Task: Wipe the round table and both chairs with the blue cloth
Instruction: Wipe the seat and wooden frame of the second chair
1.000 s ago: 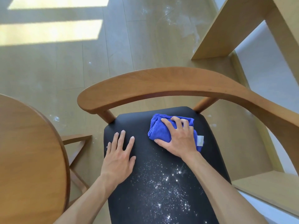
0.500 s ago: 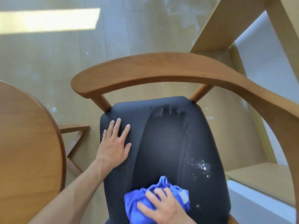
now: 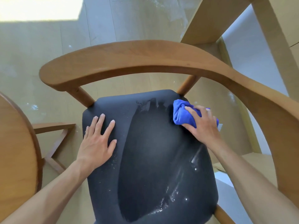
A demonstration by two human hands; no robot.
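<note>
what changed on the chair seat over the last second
The right hand dragged the blue cloth from the back of the black seat down to its front edge, then returned it to the back right corner. That cleared a dark swath; white specks remain near the front right. The left hand stayed flat on the seat.

The round wooden table (image 3: 15, 151) is cut off by the left edge, so only a curved slice of its top shows. The right hand (image 3: 202, 125) covers much of the bunched blue cloth (image 3: 182, 114), and a pale tag at the cloth's far side is too blurred to read. The wooden chair's curved backrest rail (image 3: 145, 59) runs out of frame at the right, and the near rim of its black padded seat (image 3: 155, 151) is cut by the bottom edge.
</note>
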